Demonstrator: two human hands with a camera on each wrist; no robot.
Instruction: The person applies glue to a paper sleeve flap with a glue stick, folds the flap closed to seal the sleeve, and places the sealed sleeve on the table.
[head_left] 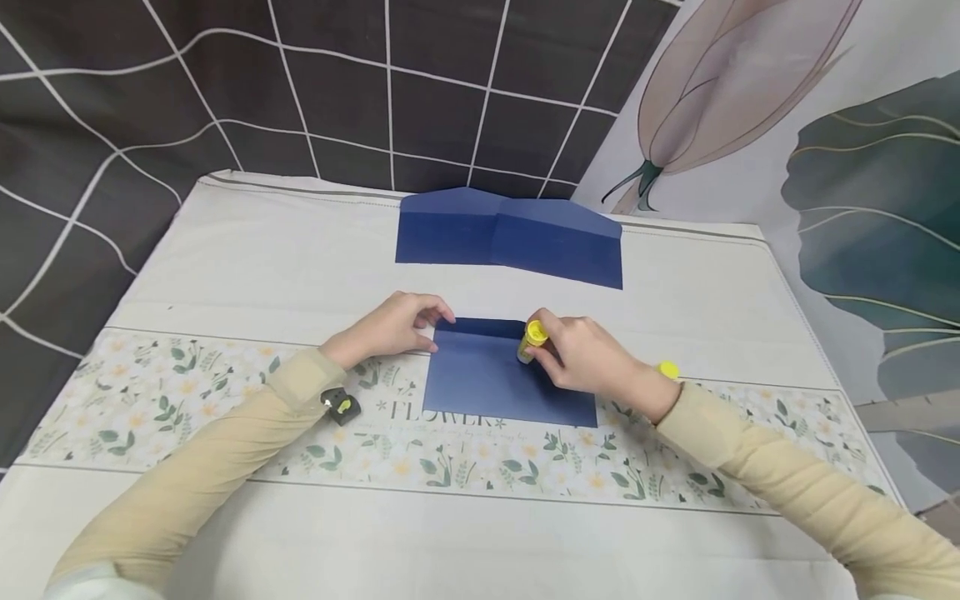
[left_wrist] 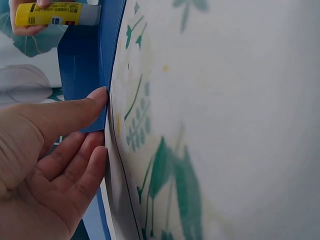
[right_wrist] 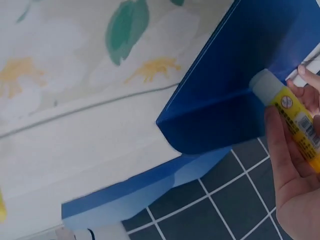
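A blue envelope [head_left: 487,379] lies on the table with its darker flap folded out along the far side. My right hand [head_left: 588,354] grips an uncapped yellow glue stick [head_left: 534,335], held at a tilt with its pale end at the flap's crease; the right wrist view shows that glue stick [right_wrist: 295,112] against the blue paper. At the envelope's far left corner, my left hand [head_left: 393,329] touches the edge with thumb and fingertips spread apart. In the left wrist view the thumb [left_wrist: 75,112] rests at the paper's edge, other fingers loosely bent beside it.
Two more blue envelopes [head_left: 442,237] overlap at the table's back edge, flaps outward. A yellow cap [head_left: 667,368] stands beyond my right wrist. The floral tablecloth [head_left: 315,517] spreads beneath everything, and a dark gridded cloth [head_left: 322,92] hangs behind.
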